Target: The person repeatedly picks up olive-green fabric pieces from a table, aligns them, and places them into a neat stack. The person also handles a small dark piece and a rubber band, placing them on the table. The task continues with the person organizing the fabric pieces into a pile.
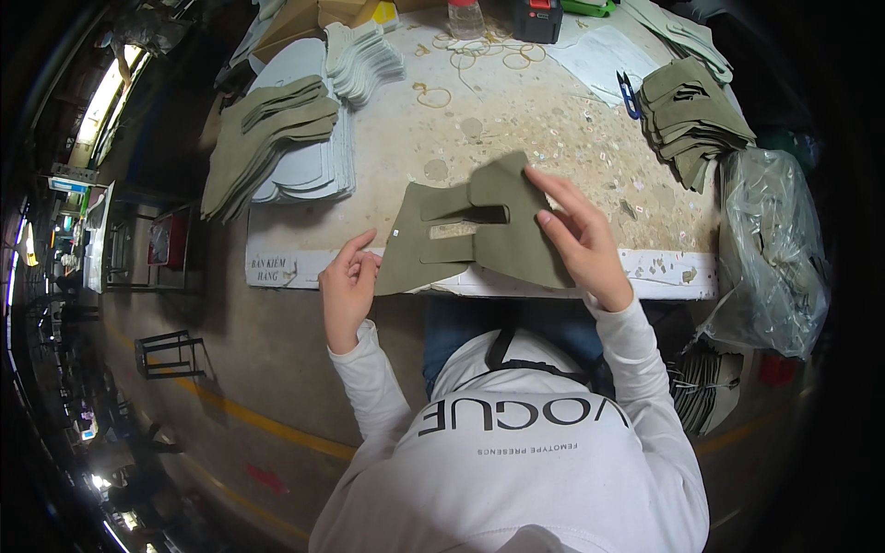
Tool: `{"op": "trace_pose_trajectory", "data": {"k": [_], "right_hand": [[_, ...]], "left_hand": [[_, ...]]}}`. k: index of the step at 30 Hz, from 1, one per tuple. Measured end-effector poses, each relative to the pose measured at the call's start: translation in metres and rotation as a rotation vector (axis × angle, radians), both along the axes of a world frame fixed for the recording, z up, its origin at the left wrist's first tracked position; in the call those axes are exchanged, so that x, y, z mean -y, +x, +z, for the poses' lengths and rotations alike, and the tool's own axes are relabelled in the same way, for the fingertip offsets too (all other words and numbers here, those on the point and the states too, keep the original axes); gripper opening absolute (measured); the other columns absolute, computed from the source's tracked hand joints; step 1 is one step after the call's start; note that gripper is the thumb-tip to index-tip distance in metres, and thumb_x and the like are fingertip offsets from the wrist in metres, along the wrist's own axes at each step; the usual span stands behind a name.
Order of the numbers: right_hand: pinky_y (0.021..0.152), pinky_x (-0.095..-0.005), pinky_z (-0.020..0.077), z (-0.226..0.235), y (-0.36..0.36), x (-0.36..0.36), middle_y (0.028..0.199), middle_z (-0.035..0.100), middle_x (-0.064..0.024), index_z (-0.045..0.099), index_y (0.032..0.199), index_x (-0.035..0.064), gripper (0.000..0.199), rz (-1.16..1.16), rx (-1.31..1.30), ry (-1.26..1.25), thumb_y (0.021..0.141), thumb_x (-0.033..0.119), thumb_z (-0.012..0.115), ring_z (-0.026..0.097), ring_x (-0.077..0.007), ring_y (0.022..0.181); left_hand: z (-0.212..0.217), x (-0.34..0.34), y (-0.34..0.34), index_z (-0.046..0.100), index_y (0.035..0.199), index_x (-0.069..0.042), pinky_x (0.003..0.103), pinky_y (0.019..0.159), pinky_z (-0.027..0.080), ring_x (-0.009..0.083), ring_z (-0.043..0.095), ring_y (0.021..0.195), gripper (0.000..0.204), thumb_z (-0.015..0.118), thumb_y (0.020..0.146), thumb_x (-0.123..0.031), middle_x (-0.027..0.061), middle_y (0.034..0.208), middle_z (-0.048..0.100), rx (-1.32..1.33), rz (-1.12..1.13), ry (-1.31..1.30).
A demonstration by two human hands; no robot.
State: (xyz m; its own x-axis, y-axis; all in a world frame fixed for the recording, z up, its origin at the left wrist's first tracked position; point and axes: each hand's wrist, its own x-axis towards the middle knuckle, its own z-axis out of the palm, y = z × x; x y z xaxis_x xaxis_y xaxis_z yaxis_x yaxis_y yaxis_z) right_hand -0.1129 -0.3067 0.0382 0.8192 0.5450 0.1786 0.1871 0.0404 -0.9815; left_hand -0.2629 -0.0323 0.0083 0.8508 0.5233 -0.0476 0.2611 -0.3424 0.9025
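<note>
An olive-green fabric panel (516, 244) with a slot-like cutout in its middle lies tilted over the table's near edge. A small white mark sits near its left side. My right hand (586, 241) grips the panel's right edge, thumb on the upper face and fingers along the border. Beside the left lower corner is my left hand (348, 286), its fingers loosely bent and apart, the thumb close to the edge. The fingertips there do not close over the fabric.
Olive pieces (267, 138) lie on a white stack (318, 170) at the left. More olive pieces (687, 115) and blue thread snips (629, 95) are at the right, above a clear plastic bag (770, 249). Rubber bands (525, 57) and scraps litter the table (396, 138). A stool (171, 355) stands left.
</note>
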Motion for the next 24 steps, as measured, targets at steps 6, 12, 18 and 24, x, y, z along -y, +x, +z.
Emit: {"op": "trace_pose_trajectory", "data": {"k": [6,12,18,24], "right_hand": [[0.077,-0.0249,0.0473,-0.041,-0.004,0.015,0.115,0.063,-0.0126,0.060,0.129,0.0056,0.044,-0.133,0.089,-0.203,0.086,-0.005,0.055,0.062,-0.0190,0.090],[0.083,-0.0263,0.0483,-0.041,-0.008,0.014,0.116,0.062,-0.0128,0.060,0.128,0.0043,0.044,-0.181,0.152,-0.219,0.086,-0.005,0.054,0.063,-0.0200,0.100],[0.099,-0.0256,0.0400,0.015,0.010,0.061,0.128,0.055,-0.0084,0.059,0.131,0.0022,0.040,-0.164,-0.070,-0.156,0.092,0.000,0.050,0.054,-0.0153,0.115],[0.095,-0.0263,0.0421,0.072,0.007,0.067,0.125,0.058,-0.0115,0.059,0.129,-0.0020,0.040,-0.223,0.184,-0.180,0.090,-0.004,0.050,0.056,-0.0178,0.111]], "left_hand": [[0.004,0.004,0.015,0.060,0.126,0.001,0.021,0.072,0.050,0.0079,0.061,0.079,0.037,0.055,0.089,0.005,0.0069,0.096,0.067,0.072,-0.092,-0.089],[0.007,0.010,0.031,0.062,0.126,-0.006,0.022,0.074,0.049,0.0127,0.060,0.096,0.043,0.060,0.084,0.003,0.0085,0.122,0.062,0.125,-0.306,0.146],[0.014,0.024,0.015,0.062,0.126,-0.008,0.024,0.066,0.046,0.0151,0.054,0.082,0.046,0.063,0.081,0.000,0.0083,0.122,0.062,0.065,-0.228,0.224],[0.030,0.034,0.014,0.063,0.126,-0.008,0.025,0.064,0.046,0.0154,0.049,0.075,0.045,0.062,0.082,0.000,0.0075,0.119,0.064,0.006,-0.168,0.214]]}}
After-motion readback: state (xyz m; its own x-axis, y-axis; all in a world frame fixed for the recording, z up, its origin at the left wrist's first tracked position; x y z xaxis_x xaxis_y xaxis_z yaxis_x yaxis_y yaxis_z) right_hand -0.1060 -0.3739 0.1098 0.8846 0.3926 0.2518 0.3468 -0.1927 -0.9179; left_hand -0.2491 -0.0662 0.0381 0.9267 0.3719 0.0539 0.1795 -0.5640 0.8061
